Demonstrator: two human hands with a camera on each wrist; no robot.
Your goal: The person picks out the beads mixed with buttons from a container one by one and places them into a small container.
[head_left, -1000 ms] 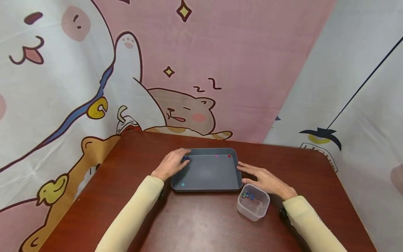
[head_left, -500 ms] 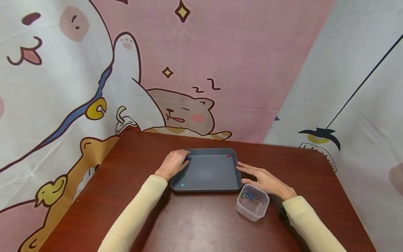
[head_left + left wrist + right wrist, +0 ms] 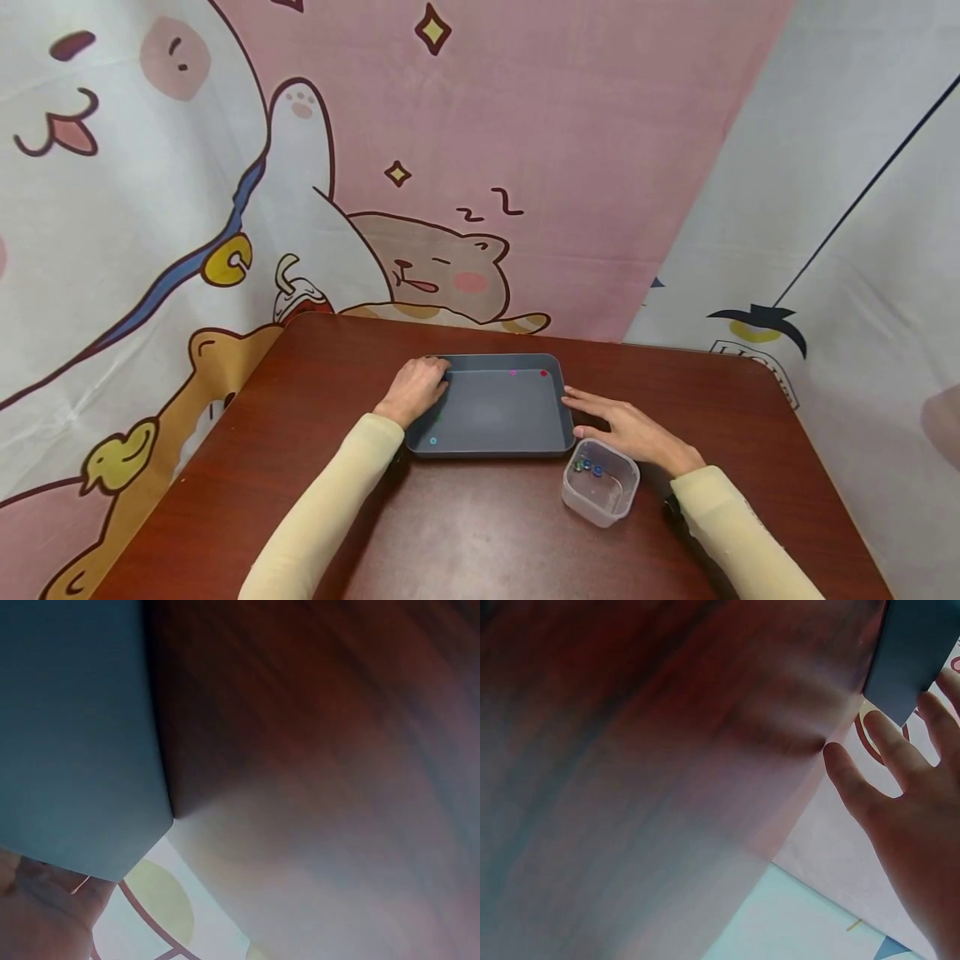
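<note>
Where blue beads showed a second ago, in the far left corner of the grey tray [image 3: 495, 412], the left hand [image 3: 413, 390] now covers the spot, so the work probably lies there; whether its fingers hold any cannot be told. The right hand [image 3: 628, 425], fingers straight, rests at the tray's right edge, near the clear box [image 3: 589, 505] of small beads [image 3: 597, 471] on the table [image 3: 465, 533].

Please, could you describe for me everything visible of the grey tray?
The tray is smooth, dark grey, rectangular, with rounded corners and low walls, perhaps coated metal. It lies flat on the table. Tiny pink, red and turquoise pieces lie inside. The left hand covers part of its left side; the right hand seems to touch its right wall.
</note>
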